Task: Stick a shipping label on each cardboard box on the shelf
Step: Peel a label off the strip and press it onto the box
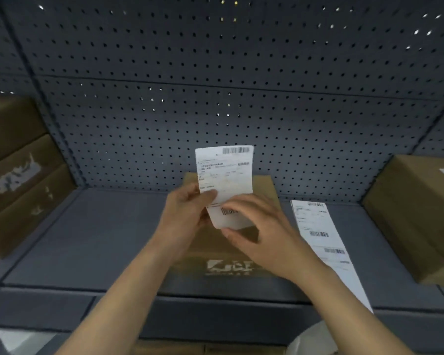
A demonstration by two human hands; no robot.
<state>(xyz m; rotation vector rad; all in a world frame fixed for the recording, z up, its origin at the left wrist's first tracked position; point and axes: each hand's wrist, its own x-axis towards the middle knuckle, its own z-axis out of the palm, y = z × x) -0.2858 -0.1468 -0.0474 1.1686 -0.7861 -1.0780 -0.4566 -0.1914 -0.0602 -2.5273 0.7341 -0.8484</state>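
Two bare forearms reach in from the bottom edge, both hands on one shipping label held upright over the middle cardboard box. The left hand pinches the label's left edge between thumb and fingers; the right hand, blurred, lays its fingers across the lower barcode with the thumb under the bottom edge. The label carries two barcodes, its small print too soft to read. The box beneath lies on the grey shelf, with an illegible white mark on its front face. Just to its right a strip of labels lies flat, showing three barcodes. A second box at far right bears a label cut off by the frame. At left stands a stack of boxes, seemingly three, marked with torn white patches. A pegboard backs it all
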